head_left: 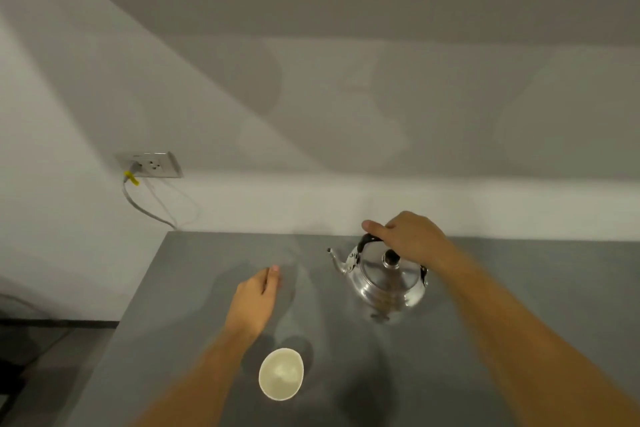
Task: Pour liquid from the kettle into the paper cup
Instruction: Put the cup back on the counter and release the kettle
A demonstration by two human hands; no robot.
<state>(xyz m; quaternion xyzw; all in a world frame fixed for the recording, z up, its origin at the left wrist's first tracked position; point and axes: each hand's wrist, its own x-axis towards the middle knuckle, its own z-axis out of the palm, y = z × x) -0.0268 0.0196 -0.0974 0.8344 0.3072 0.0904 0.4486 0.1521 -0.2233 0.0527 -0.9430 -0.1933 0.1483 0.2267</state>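
Observation:
A shiny steel kettle (384, 279) with a black lid knob and black handle stands on the grey table (173, 305), its spout pointing left. My right hand (410, 239) is wrapped over the top of the handle. A white paper cup (281, 374) stands upright near the front of the table, its mouth open toward me. My left hand (254, 298) hovers or rests on the table just behind the cup, fingers loosely curled, holding nothing.
The table's left edge drops to a dark floor (41, 357). A wall socket (150, 165) with a plugged grey cable (145, 208) sits on the white wall behind the table's left corner.

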